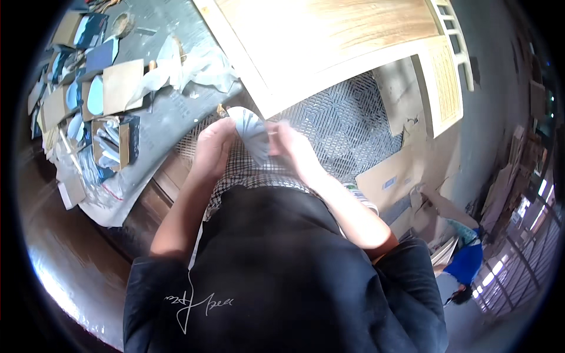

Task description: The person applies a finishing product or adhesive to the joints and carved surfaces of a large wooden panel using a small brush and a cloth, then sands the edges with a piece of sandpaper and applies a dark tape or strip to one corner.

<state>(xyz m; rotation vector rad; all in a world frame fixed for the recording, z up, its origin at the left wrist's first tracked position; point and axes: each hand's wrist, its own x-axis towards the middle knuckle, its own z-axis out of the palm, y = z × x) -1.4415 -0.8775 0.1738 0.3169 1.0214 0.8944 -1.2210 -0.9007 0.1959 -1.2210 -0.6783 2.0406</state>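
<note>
Pinching a pale-grey, creased, round sheet [250,129] at upper centre is the left hand [213,141]; blurred right hand [288,144], grip unclear; probably light, pliable, best rim-held.

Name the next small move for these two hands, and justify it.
Probably best to steady the right hand at the near edge of the pale round disc: the left hand grips its left side, while the right hand looks blurred beside it, so its grip cannot be judged, and the disc shows dark streaks or creases.
</note>
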